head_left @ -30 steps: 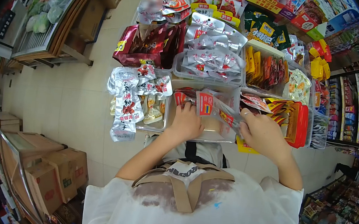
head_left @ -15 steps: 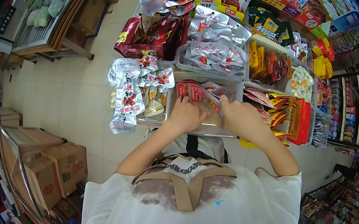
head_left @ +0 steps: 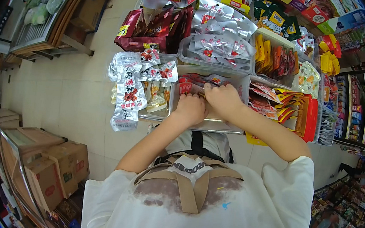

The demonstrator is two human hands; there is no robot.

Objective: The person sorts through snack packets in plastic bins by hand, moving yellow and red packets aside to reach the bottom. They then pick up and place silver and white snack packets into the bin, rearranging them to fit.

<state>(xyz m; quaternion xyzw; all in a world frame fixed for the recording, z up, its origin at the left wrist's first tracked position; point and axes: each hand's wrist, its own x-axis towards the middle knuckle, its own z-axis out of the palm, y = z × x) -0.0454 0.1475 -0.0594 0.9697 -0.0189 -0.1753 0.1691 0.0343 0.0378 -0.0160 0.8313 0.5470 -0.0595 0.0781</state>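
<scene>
Item: red snack packets (head_left: 194, 87), standing in the clear bin (head_left: 206, 126), frame centre. Right hand (head_left: 222, 99) fingers curl shut on them. Left hand (head_left: 190, 109) rests alongside, fingers hidden, grip undeterminable. Advised: keep packets upright, edges aligned, clear of the silver pouches (head_left: 127, 90) at left.

Both arms reach forward with elbows bent, the forearms drawing together. The left hand (head_left: 191, 108) lies back-up, its fingers curled down and away, the tips hidden. The right hand (head_left: 222, 99) sits just ahead of it and touches it, wrist angled inward, fingers (head_left: 211, 90) bent toward the left hand. Whether either hand grips anything cannot be seen.
</scene>
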